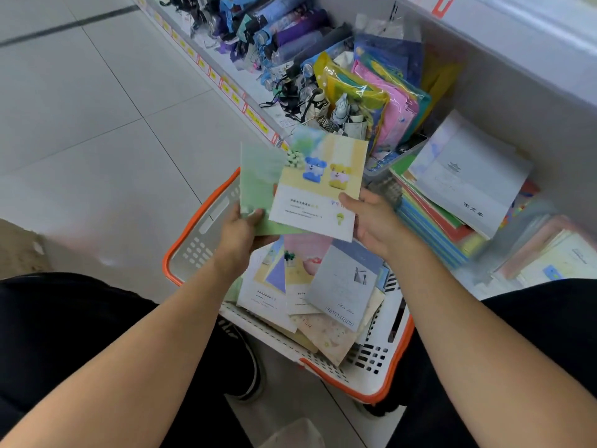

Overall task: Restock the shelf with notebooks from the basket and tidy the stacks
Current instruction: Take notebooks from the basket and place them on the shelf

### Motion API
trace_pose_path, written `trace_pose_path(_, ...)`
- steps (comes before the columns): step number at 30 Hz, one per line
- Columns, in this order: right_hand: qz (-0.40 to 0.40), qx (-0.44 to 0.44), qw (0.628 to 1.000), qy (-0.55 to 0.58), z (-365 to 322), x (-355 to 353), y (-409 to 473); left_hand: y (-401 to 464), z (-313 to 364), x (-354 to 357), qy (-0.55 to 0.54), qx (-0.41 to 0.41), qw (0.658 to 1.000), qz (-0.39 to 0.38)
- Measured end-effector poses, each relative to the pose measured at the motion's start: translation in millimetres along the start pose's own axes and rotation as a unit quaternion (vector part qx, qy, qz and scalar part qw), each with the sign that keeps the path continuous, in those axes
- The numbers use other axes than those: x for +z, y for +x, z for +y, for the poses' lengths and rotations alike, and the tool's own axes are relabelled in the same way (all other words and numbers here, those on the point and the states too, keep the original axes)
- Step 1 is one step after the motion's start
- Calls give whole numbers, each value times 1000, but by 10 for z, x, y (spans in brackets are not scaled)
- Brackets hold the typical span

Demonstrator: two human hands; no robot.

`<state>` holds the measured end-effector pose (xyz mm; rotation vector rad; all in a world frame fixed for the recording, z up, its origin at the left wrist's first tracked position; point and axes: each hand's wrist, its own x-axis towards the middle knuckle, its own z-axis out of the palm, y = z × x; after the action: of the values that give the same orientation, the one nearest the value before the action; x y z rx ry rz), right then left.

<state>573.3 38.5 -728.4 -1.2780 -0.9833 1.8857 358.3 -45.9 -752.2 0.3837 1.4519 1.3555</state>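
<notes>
While both hands are up over the basket (200,250), I see the left hand (240,232) gripping the lower edge of a green notebook (258,182), thumb curled onto its cover. My right hand (374,221) pinches the lower right corner of a yellow notebook (323,189), thumb on top. That cover shows a blue and a yellow cartoon bear above a white band with small print I cannot read and a green light-bulb mark. It overlaps the green notebook's right side, and both are raised above the basket.

Directly beneath the hands, the white basket with its orange rim sits on the floor between my knees, holding a loose pile of notebooks. Topmost, below the right hand, lies a grey-blue notebook (345,286) printed "PHOTO STUDIO" along its lower edge. Left of it lie a pink-covered one and a yellow-and-blue one; their white bands carry text too small to make out.

Right of the right hand, on the shelf (484,59), a slanted stack of notebooks (433,221) with coloured edges is topped by a pale one (468,176) bearing a small pagoda drawing and the characters "作文本". Beyond the hands stand glossy plastic folders (387,105) in yellow, pink and blue, and farther left lie folded umbrellas (284,30). Yellow price tags (232,92) line the shelf edge, their writing blurred.
</notes>
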Motion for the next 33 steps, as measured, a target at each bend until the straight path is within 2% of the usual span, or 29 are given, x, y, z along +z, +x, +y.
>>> trace_pose_path(2,55,-32,994,-83,43,74,7,-12,115,107,-23,-28,997,-66)
trace_pose_path(4,87,-41,989,-115,71,116,-5,-52,180,176,9,-21,993,-116)
trace_pose_path(7,88,-36,994,-50,70,174,-45,-114,184,274,49,-5,986,-158)
trace_pose_path(11,107,-70,992,-13,-86,207,-131,-129,211,415,-16,-20,985,-173)
trace_pose_path(13,56,-72,996,-9,-261,179,-218,-122,356,483,-31,-14,982,-188)
trace_pose_path(15,-35,-64,997,-23,-512,183,-344,-95,596,556,-38,-3,976,-213)
trace_pose_path(17,-82,-83,993,-33,-809,220,-444,-83,925,649,-45,1,968,-247)
trace_pose_path(20,-40,-145,987,-62,-1341,302,-533,-107,1493,896,-9,37,962,-270)
trace_pose_path(23,6,-197,976,-96,-1875,348,-567,-97,2016,1214,54,133,963,-230)
trace_pose_path(27,-26,-208,976,-57,-2519,349,-547,-21,2585,1620,62,205,947,-239)
trace_pose_path(29,-27,-203,979,-27,-2828,318,-476,34,2845,1811,52,209,942,-257)
trace_pose_path(33,36,-196,975,99,-3412,244,-102,157,3275,2137,27,153,946,-284)
